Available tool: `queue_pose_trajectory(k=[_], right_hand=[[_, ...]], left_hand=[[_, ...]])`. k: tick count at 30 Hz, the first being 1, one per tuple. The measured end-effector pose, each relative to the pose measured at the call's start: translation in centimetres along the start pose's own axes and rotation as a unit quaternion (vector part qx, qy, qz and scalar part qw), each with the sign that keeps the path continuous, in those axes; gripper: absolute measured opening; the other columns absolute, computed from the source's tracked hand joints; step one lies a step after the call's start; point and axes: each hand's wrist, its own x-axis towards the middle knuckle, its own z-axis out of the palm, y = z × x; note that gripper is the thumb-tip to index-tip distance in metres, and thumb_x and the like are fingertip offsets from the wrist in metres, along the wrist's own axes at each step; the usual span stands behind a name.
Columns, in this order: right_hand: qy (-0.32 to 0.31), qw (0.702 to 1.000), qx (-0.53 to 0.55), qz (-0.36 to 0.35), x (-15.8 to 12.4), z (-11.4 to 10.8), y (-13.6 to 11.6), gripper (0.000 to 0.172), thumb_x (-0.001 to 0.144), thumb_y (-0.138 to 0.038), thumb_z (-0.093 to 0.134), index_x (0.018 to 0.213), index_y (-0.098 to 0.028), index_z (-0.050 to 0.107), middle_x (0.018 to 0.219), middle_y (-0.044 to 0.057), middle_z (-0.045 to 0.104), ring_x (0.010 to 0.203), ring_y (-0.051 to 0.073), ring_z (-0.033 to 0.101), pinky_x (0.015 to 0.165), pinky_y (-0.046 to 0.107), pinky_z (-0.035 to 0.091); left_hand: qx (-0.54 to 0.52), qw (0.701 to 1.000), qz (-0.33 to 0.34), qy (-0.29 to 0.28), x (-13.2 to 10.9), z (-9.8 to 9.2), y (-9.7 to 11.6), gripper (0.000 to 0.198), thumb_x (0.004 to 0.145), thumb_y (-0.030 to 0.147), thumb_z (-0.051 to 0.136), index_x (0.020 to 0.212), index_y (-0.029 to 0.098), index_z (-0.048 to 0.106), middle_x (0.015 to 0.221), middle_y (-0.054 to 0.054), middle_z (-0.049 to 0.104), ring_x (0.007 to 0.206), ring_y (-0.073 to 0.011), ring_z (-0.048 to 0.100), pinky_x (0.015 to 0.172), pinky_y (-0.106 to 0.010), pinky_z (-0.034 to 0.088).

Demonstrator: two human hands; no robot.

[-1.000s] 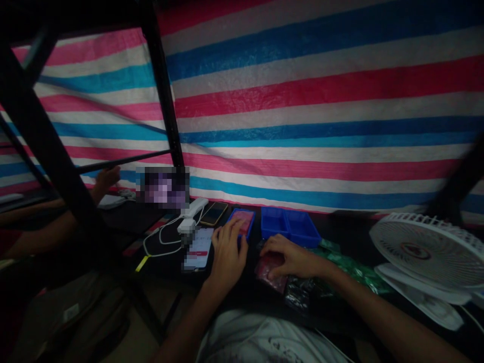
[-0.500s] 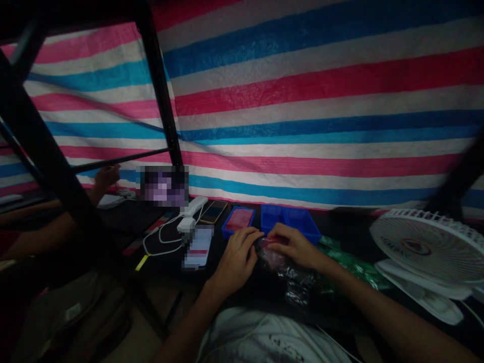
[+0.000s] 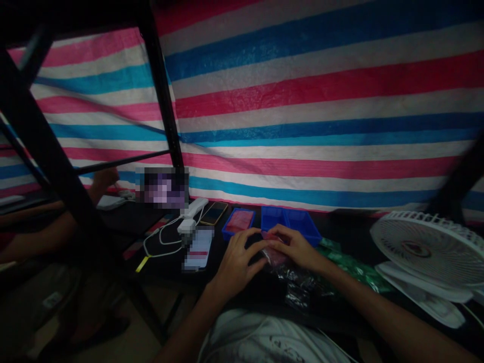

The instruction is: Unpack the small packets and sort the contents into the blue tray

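My left hand (image 3: pixel 237 259) is at the near side of the blue trays, its fingertips bent against a small reddish-pink piece. My right hand (image 3: pixel 297 246) pinches that same piece from the other side, thumb and forefinger closed. Below the fingers lies a clear plastic bag (image 3: pixel 275 257) with something pinkish showing through. Dim light and the fingers hide what the piece is. Just beyond my left hand stands a small blue tray (image 3: pixel 226 233) with flat pink-red pieces (image 3: pixel 241 220) in it. A two-compartment blue tray (image 3: pixel 310 229) sits behind my right hand.
Crumpled clear wrappers (image 3: pixel 298 295) lie near the table's front edge. Green plastic packets (image 3: pixel 351 264) are under my right forearm. A white fan (image 3: pixel 419 252) stands at right. Phones (image 3: pixel 199 249), a white charger (image 3: pixel 186 225) and cables lie left. Another person's arm (image 3: pixel 49 237) is beyond the black post (image 3: pixel 68 171).
My left fingers have spread and moved right, onto the reddish-pink piece by my right fingertips. The other person's hand has shifted slightly.
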Motion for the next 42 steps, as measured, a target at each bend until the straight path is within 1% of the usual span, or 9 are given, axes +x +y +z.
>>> queue_pose_trajectory(k=[7, 12, 19, 23, 27, 30, 34, 39, 42], right_hand=[[-0.03, 0.998, 0.043, 0.017, -0.1, 0.2, -0.8, 0.032, 0.092, -0.046, 0.068, 0.113, -0.022, 0.068, 0.108, 0.005, 0.069, 0.098, 0.023, 0.065, 0.085, 0.035, 0.051], [-0.032, 0.998, 0.054, 0.021, -0.2, 0.1, -1.3, 0.034, 0.096, -0.05, 0.06, 0.114, -0.023, 0.069, 0.111, 0.006, 0.069, 0.102, 0.025, 0.065, 0.087, 0.037, 0.052], [-0.035, 0.994, 0.103, 0.031, -0.3, 0.1, -0.2, 0.059, 0.082, -0.055, 0.075, 0.129, -0.024, 0.061, 0.124, 0.008, 0.065, 0.105, 0.027, 0.065, 0.084, 0.036, 0.054], [-0.014, 0.997, 0.075, 0.019, -0.1, 0.2, 0.0, 0.057, 0.08, -0.048, 0.08, 0.128, -0.024, 0.061, 0.127, 0.008, 0.066, 0.115, 0.028, 0.062, 0.098, 0.039, 0.049], [0.017, 0.999, 0.035, 0.018, 0.1, 0.2, 0.0, 0.039, 0.09, -0.048, 0.069, 0.118, -0.022, 0.066, 0.109, 0.006, 0.07, 0.096, 0.023, 0.065, 0.084, 0.034, 0.051], [0.022, 0.999, 0.034, 0.036, 0.2, 0.1, -0.1, 0.035, 0.093, -0.05, 0.064, 0.107, -0.018, 0.068, 0.083, 0.002, 0.065, 0.07, 0.016, 0.058, 0.063, 0.027, 0.046], [0.029, 0.996, 0.06, 0.054, 0.2, 0.1, 0.1, 0.035, 0.093, -0.051, 0.063, 0.107, -0.019, 0.067, 0.077, -0.001, 0.06, 0.058, 0.012, 0.048, 0.051, 0.023, 0.035], [0.061, 0.993, 0.079, 0.066, 0.3, -0.2, 0.3, 0.033, 0.092, -0.052, 0.064, 0.093, -0.02, 0.063, 0.067, -0.004, 0.052, 0.052, 0.01, 0.042, 0.046, 0.022, 0.029], [0.067, 0.992, 0.077, 0.073, 0.3, -0.2, 0.2, 0.035, 0.091, -0.055, 0.064, 0.092, -0.02, 0.061, 0.064, -0.005, 0.049, 0.05, 0.01, 0.042, 0.045, 0.023, 0.028]], left_hand=[[0.035, 0.998, 0.027, 0.043, 0.0, 0.0, 0.2, 0.024, 0.093, 0.027, 0.066, 0.117, 0.027, 0.069, 0.143, -0.01, 0.052, 0.132, -0.0289, 0.048, 0.111, -0.049, 0.043], [0.007, 0.999, 0.003, 0.054, 0.1, 0.1, 0.0, 0.014, 0.097, 0.026, 0.062, 0.109, 0.024, 0.068, 0.124, -0.007, 0.065, 0.12, -0.0246, 0.055, 0.104, -0.044, 0.046], [-0.011, 0.994, -0.055, 0.096, 0.4, 0.1, -0.3, 0.01, 0.099, 0.025, 0.057, 0.106, 0.021, 0.064, 0.114, -0.008, 0.067, 0.111, -0.0239, 0.058, 0.098, -0.042, 0.046], [-0.033, 0.987, -0.092, 0.13, 0.3, 0.3, -0.8, 0.011, 0.099, 0.026, 0.056, 0.105, 0.021, 0.063, 0.116, -0.009, 0.066, 0.112, -0.0243, 0.057, 0.098, -0.04, 0.046], [-0.074, 0.973, -0.173, 0.132, 0.0, 0.5, -1.1, 0.014, 0.099, 0.032, 0.056, 0.102, 0.021, 0.064, 0.1, -0.006, 0.071, 0.096, -0.0243, 0.062, 0.086, -0.037, 0.047], [-0.188, 0.952, -0.217, 0.109, 0.2, 0.3, -0.7, 0.016, 0.099, 0.036, 0.056, 0.1, 0.022, 0.064, 0.094, -0.005, 0.073, 0.09, -0.0224, 0.066, 0.08, -0.032, 0.047], [-0.38, 0.882, -0.268, 0.078, 0.6, 0.5, -0.1, 0.024, 0.097, 0.044, 0.057, 0.096, 0.02, 0.06, 0.077, 0.0, 0.069, 0.066, -0.0142, 0.062, 0.061, -0.023, 0.043], [-0.462, 0.831, -0.307, 0.046, 0.7, 1.6, -0.5, 0.033, 0.091, 0.05, 0.063, 0.094, 0.018, 0.06, 0.067, 0.002, 0.066, 0.052, -0.0095, 0.05, 0.054, -0.021, 0.036], [-0.466, 0.823, -0.321, 0.052, 0.6, 2.1, -0.7, 0.034, 0.088, 0.05, 0.066, 0.094, 0.017, 0.062, 0.068, 0.001, 0.067, 0.053, -0.0099, 0.051, 0.055, -0.021, 0.037]])
